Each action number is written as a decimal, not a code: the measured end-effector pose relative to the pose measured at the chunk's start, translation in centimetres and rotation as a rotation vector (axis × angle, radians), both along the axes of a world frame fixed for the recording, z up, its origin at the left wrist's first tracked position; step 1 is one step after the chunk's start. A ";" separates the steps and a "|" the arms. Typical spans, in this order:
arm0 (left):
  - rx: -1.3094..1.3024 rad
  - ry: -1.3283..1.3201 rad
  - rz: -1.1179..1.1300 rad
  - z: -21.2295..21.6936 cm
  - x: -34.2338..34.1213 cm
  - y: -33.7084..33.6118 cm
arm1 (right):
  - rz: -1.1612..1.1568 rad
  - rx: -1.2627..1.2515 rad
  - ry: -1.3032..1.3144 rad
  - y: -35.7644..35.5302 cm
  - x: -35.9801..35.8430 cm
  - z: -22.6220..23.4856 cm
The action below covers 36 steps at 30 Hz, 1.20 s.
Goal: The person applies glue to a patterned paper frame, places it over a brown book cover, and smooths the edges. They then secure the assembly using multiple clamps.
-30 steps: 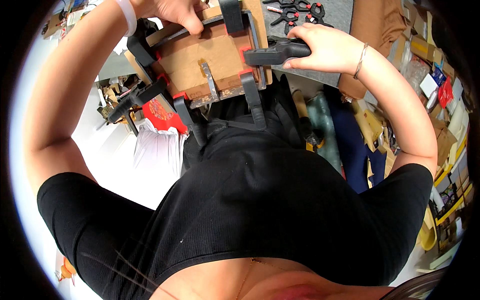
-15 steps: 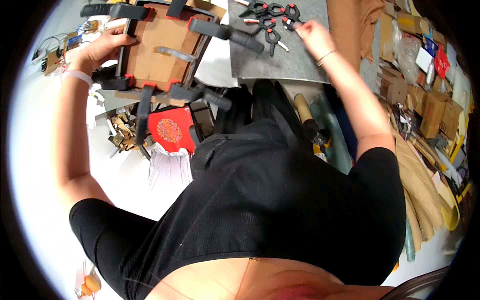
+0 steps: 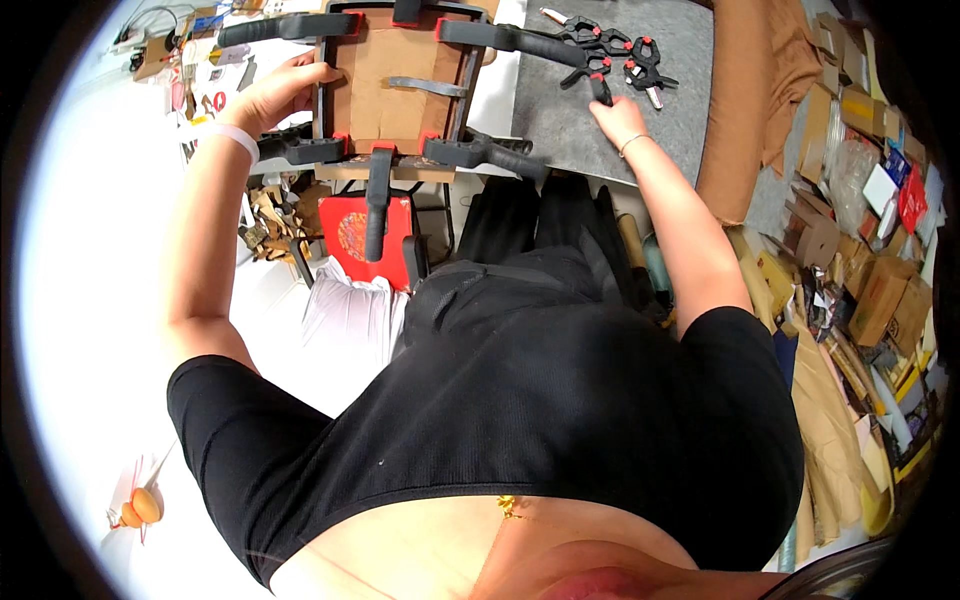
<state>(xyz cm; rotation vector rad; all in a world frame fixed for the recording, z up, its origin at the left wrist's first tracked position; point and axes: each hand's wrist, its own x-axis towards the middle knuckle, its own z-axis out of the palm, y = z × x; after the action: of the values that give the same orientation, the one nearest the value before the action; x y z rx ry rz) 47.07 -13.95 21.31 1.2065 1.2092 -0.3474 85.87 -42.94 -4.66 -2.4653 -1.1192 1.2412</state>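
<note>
A dark rectangular frame (image 3: 464,78) with a brown board panel (image 3: 400,115) inside is at the upper left. Several black-and-red bar clamps (image 3: 378,195) grip its edges all round. My left hand (image 3: 285,95) is closed on the frame's left side, its thumb lying over the rim onto the board. A grey strip (image 3: 427,87) lies across the panel. To the right, my right hand (image 3: 620,122) pinches the handle of a small black spring clamp (image 3: 600,90) with red tips. Beyond it lie several similar spring clamps (image 3: 648,62), some with white on their handles.
The spring clamps rest on a grey tabletop (image 3: 560,135). Brown cloth or paper (image 3: 745,110) hangs along its right edge. A red chair (image 3: 385,230) stands below the frame, with wood scraps (image 3: 268,220) to its left. Cardboard boxes (image 3: 885,300) and packaging are piled at the right.
My view has shifted, and the clamped frame looks straighter and farther right. My right hand has moved nearer and leftward relative to the spring clamps, bringing one clamp with it.
</note>
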 end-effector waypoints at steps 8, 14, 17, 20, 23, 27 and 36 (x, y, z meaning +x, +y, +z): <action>-0.145 0.011 -0.011 -0.9 0.4 0.0 | -0.114 -0.038 0.933 0.5 -3.5 6.3; -0.163 0.001 0.040 0.0 0.6 -0.7 | -0.066 0.123 0.879 -1.5 -4.0 5.7; -0.171 0.025 0.024 0.0 0.5 -0.4 | 0.068 0.350 0.836 -1.5 -4.1 4.1; -0.164 0.047 0.044 -1.4 -1.1 -0.1 | 0.182 0.264 0.793 -0.4 -3.8 5.7; -0.150 0.040 0.088 -0.9 -0.4 -0.8 | 0.250 0.277 0.557 1.0 -4.5 9.1; -0.184 0.031 0.061 -1.4 -0.7 -0.6 | 0.346 0.244 0.449 3.1 -5.9 11.9; -0.261 -0.003 0.113 -2.4 -1.6 -0.7 | 0.383 0.399 0.190 5.5 -8.5 13.1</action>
<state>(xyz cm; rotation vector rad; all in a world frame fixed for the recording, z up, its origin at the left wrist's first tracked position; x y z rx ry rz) 45.42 -14.61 18.89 0.9103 1.1838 -0.4048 77.42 -37.43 8.46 -1.8601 -1.6472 1.1673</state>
